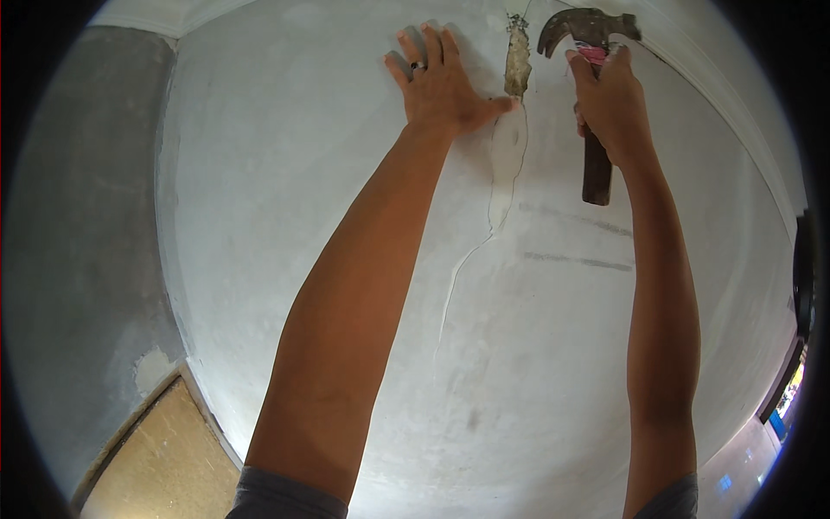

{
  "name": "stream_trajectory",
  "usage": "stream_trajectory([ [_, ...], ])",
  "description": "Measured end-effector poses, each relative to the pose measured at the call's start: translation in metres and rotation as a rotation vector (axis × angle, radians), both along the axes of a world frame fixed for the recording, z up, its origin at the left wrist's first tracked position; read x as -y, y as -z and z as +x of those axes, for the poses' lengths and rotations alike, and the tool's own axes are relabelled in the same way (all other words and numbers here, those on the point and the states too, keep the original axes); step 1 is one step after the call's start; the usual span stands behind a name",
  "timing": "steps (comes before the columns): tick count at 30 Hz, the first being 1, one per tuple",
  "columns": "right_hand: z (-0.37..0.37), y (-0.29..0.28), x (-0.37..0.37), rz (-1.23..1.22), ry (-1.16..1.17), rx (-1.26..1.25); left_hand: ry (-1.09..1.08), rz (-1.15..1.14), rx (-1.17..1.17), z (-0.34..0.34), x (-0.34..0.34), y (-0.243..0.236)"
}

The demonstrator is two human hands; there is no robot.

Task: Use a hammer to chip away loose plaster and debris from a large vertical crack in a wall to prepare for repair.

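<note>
Forearms rise from the lower edge. Left hand (443, 82) lies open and flat on the wall (285, 216), empty, beside the crack (517, 65). Right hand (612, 104) closed around the hammer (595, 164), choked up near its head: rigid and probably top-heavy; crack edges likely crumbly.

A: What blocked the wall (346, 130)?
B: The left hand (443, 85) lay flat beside the broken crack (517, 65); the hammer (591, 78) stood just right of it.
A: And open room?
B: Bare plaster spread below and leftward.
</note>
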State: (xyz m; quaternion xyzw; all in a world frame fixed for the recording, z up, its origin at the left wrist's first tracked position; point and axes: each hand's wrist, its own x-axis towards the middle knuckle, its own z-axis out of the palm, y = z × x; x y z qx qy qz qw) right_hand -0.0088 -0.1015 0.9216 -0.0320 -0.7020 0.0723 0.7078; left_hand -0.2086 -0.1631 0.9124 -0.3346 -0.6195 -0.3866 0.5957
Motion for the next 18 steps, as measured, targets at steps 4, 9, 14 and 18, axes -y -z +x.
stream_trajectory([
  [4,-0.013,-0.008,-0.011,-0.004,-0.098,0.01,-0.018,-0.049,-0.043,-0.005,0.005,0.004],
  [9,-0.018,-0.002,-0.019,-0.027,-0.098,0.047,0.058,-0.014,-0.187,-0.012,0.007,0.012],
  [14,-0.01,-0.001,-0.022,-0.043,-0.131,-0.026,0.029,-0.141,-0.476,-0.013,0.013,0.024],
  [18,0.001,0.005,-0.021,-0.098,-0.15,-0.035,0.042,-0.138,-0.46,0.005,-0.005,0.032],
])
